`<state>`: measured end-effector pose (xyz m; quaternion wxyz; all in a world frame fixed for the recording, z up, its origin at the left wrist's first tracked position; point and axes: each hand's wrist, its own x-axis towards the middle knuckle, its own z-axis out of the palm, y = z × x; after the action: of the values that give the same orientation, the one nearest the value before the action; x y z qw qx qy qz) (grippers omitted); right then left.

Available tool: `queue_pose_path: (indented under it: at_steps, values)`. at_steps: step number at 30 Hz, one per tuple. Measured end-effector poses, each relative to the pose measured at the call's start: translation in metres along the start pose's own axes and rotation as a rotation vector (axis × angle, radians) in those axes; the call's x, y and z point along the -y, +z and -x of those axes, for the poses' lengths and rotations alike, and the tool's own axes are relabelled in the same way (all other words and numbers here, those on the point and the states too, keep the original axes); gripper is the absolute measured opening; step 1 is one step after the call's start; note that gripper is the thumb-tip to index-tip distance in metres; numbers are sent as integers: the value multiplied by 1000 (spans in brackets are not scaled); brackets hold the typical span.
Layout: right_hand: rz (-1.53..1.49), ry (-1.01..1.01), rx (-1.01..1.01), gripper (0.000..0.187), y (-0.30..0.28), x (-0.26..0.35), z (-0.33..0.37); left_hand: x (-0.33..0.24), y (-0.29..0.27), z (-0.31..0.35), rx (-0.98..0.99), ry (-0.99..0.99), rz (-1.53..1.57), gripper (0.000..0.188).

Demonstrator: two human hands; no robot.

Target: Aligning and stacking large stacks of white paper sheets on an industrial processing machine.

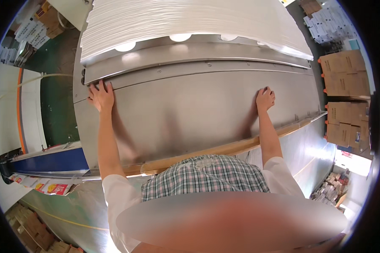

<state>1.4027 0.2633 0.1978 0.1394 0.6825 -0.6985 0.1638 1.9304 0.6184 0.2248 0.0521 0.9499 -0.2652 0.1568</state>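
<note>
A tall stack of white sheets, wavy along its edges, fills the far side of a metal worktable. In front of the stack runs a long metal bar, with several rounded white shapes showing just above it. My left hand is open, fingers spread, its fingertips at the bar's lower edge near the left end. Farther right, my right hand rests on the bare metal with loosely bent fingers slightly apart. No object shows in either hand. Both arms reach forward, apart from each other.
A wooden strip edges the table nearest my checked apron. Stacked brown cartons stand to the right. At left are a blue panel, printed sheets and a pale hose. More cartons sit at lower left.
</note>
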Motion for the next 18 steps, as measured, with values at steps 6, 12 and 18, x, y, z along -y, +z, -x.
queue_pose_path:
  at_steps: [6,12,18]
  values:
    - [-28,-37,127,35,-9,8,0,52,9,-7,-161,-58,281,35]
    - [38,13,136,35,-19,6,0,84,-7,-73,-398,-142,553,16]
    - [39,18,184,39,-16,9,4,53,21,-154,-384,-312,916,24]
